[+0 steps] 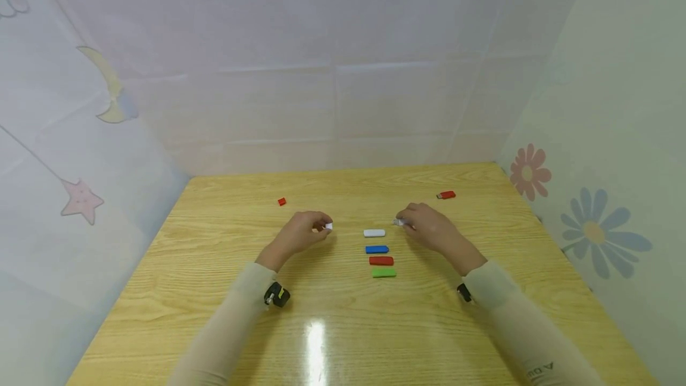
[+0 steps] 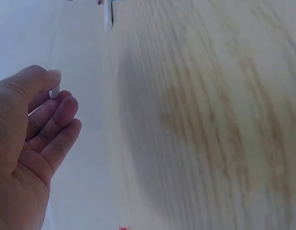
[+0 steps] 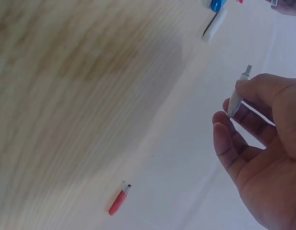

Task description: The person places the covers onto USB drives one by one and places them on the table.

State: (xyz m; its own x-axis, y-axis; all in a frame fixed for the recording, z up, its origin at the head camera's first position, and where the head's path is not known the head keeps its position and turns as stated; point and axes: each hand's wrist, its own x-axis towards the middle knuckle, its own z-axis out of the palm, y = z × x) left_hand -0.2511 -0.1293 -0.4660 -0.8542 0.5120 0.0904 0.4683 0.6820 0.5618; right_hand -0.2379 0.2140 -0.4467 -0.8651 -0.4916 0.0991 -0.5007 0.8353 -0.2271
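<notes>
My left hand (image 1: 298, 234) pinches a small white USB cap (image 1: 329, 226) between thumb and fingers above the table, seen also in the left wrist view. In my right hand (image 1: 430, 229) is a white USB flash drive (image 3: 235, 99), held near its middle by thumb and fingertips, its plug bare. Cap and drive are well apart. Between the hands a column of flash drives lies flat: white (image 1: 374, 233), blue (image 1: 377, 249), red (image 1: 381, 261) and green (image 1: 383, 273). No bare plug shows on these.
Beyond my right hand lies an uncapped red flash drive (image 1: 446, 195), plug pointing left. A small red cap (image 1: 281, 201) is past the left hand. The wooden table (image 1: 225, 207) meets pale walls (image 1: 332, 106) at the back and sides.
</notes>
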